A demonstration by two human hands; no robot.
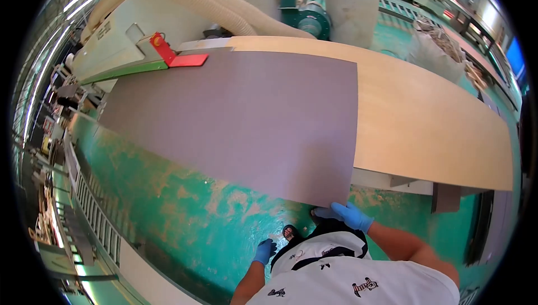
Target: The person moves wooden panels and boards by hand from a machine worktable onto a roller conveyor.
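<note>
A large grey-purple panel point(241, 120) lies flat before me, partly over a pale wood-coloured surface. My right hand point(352, 216), in a blue glove, is at the panel's near right corner; its fingers close on the edge, and the underside is hidden. Low at my side, away from the panel, hangs my left hand point(265, 250), also in a blue glove. Its fingers are curled in and nothing shows in them.
The pale board-like tabletop point(431, 120) extends right. At the back left, a machine point(140, 41) carries a red bracket point(168, 52) above the panel's far edge. Thick hoses point(218, 2) run behind. Green floor point(168, 193) lies around my feet; a roller conveyor point(95, 204) runs along the left.
</note>
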